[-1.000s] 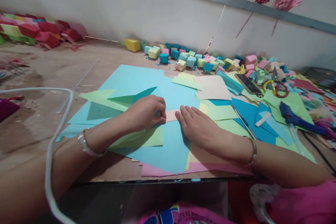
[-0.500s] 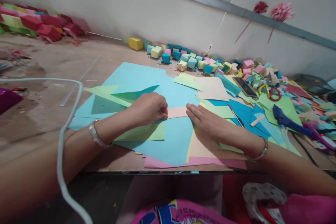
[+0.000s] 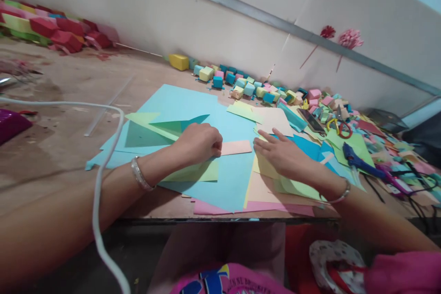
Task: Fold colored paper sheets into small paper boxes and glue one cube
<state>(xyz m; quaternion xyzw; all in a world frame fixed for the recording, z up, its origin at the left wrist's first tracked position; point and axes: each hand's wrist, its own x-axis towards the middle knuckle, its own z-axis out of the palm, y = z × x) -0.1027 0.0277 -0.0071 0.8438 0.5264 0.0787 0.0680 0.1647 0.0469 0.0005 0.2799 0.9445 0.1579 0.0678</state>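
Observation:
A peach paper strip (image 3: pixel 237 148) lies on a large light-blue sheet (image 3: pixel 230 124). My left hand (image 3: pixel 201 143) is closed with its fingertips pinching the strip's left end. Just past the strip's right end, my right hand (image 3: pixel 280 154) has its fingers spread, apart from the strip and over layered paper. Folded light-green paper (image 3: pixel 148 124) stands half raised behind my left wrist, and a flat green piece (image 3: pixel 201 172) shows below that hand. Part of the strip's left end is hidden by my fingers.
Small paper boxes (image 3: pixel 248 88) line the wall. A phone (image 3: pixel 310 120), scissors (image 3: pixel 339 127) and a blue-and-purple glue gun (image 3: pixel 365 164) lie to the right. A white cable (image 3: pixel 98 202) loops across my left forearm. Red paper blocks (image 3: pixel 65 36) are piled at far left.
My right hand has lifted off the strip's right end and moved a little right, its fingers spreading. My left hand stays on the strip. The view has shifted slightly.

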